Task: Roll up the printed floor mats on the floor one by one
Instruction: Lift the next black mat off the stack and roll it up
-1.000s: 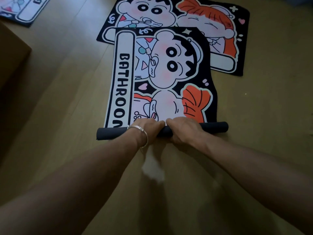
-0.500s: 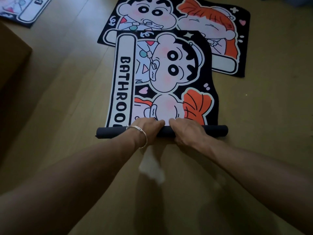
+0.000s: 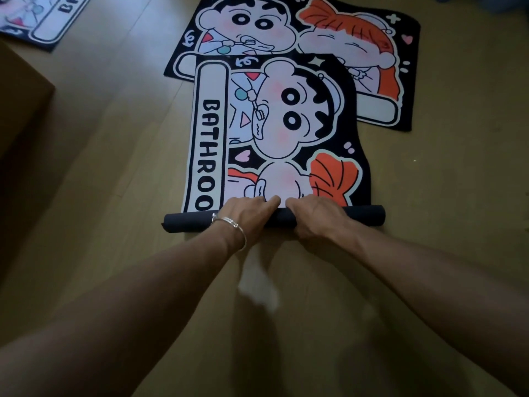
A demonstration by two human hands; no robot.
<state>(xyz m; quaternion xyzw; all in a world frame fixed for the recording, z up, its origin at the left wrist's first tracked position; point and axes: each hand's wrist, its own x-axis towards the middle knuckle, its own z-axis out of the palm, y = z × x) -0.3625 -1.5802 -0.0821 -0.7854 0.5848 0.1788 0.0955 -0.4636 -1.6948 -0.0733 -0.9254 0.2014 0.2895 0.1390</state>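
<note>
Rolling has advanced slightly, swallowing the last letter of BATHROOM. Left hand (image 3: 246, 214) and right hand (image 3: 316, 219) grip the dark roll (image 3: 365, 219) side by side at its middle, fingers apparently curled over its far side. The top mat (image 3: 286, 124) lies unrolled on the floor (image 3: 114, 173) beyond, overlapping a second mat (image 3: 372, 53); a third mat (image 3: 43, 21) lies well apart, far left.

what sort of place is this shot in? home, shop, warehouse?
Probably a room in a home, though a stock room is possible. Pale wood-plank floor; a black cartoon-printed BATHROOM floor mat partly rolled on it, a second printed mat under its far end; a brown cardboard-looking box at left.
</note>
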